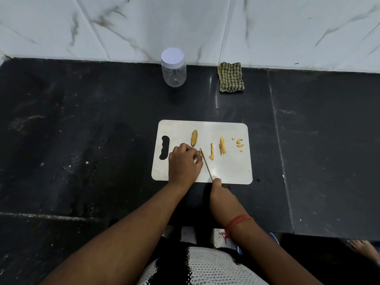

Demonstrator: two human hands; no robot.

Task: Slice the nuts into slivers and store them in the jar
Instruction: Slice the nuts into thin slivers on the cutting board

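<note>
Left hand (pixel 185 161) pinches a small nut piece (pixel 201 154) flat on the board (pixel 230 169), right hand (pixel 218 189) clamped on the knife (pixel 206 164); nut likely light, brittle, prone to skid, so pin near the blade.

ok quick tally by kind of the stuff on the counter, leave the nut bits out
jar, clear with white lid: 1
checked cloth, folded: 1
white cutting board: 1
knife, held by the right hand beside the left hand: 1
total: 4
</note>
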